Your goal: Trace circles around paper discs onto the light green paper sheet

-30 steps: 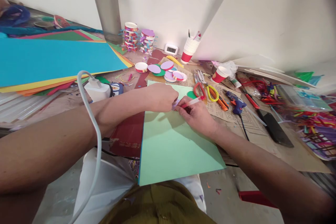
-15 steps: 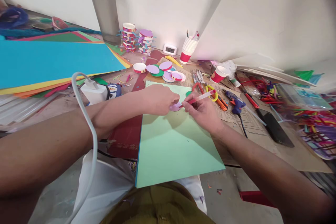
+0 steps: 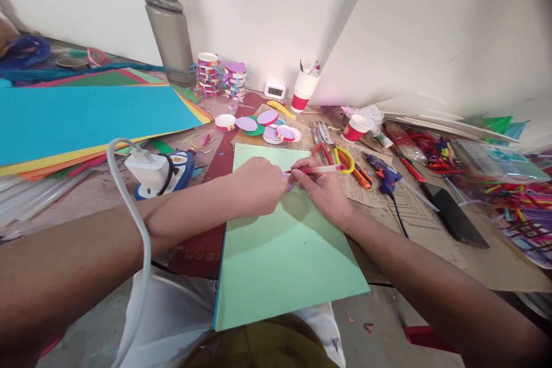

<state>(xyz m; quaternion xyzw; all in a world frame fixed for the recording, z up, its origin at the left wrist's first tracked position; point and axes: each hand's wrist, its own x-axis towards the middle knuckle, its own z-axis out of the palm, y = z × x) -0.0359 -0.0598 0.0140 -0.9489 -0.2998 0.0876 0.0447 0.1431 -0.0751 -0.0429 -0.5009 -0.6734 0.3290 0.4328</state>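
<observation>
My right hand (image 3: 323, 192) is closed around a slim pen (image 3: 330, 169) with a clear and red barrel, its rear end pointing right. My left hand (image 3: 262, 187) is closed, its fingers pinching a small purple paper disc (image 3: 290, 186). The disc is mostly hidden between the two hands, and the pen tip is close to it. Whether the tip touches it I cannot tell. Both hands are over the upper part of a light green sheet (image 3: 280, 276), which lies over the table's front edge.
Beyond the sheet lie purple and green discs (image 3: 247, 123), scissors (image 3: 328, 149) and a paper cup (image 3: 356, 127). To the right are a glue gun (image 3: 388, 175) and a black phone (image 3: 457, 215). A white cable (image 3: 135, 213) crosses my left forearm near a charger (image 3: 150, 171).
The purple disc was flat on the green sheet and now shows less, between my fingers. My left hand has turned more fist-like, and the pen has tipped closer to level.
</observation>
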